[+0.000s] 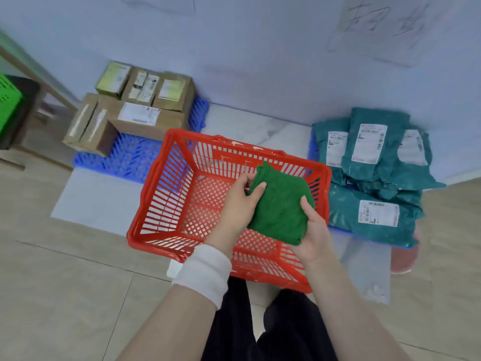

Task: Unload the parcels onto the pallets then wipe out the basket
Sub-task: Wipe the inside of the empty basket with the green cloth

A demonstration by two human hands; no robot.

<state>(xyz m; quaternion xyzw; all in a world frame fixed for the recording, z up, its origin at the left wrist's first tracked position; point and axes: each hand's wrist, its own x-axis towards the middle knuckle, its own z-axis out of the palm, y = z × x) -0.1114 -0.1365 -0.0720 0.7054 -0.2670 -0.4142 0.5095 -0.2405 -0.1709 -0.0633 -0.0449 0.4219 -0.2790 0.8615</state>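
A red plastic basket [166,183] stands on the floor in front of me with nothing inside. Above it I hold a folded green cloth [279,209] in both hands. My left hand [240,201] pinches its upper left edge, and my right hand [312,235] grips its lower right corner from below. Several brown cardboard parcels [145,113] sit on a blue pallet [132,157] at the back left. Several teal mailer bags [374,162] are piled on a second blue pallet [313,149] on the right.
A green crate [7,100] on a dark stand is at the far left beside a wooden frame. A pale wall runs behind the pallets. A pink object [404,261] sticks out under the teal bags. My dark trouser legs are below the basket.
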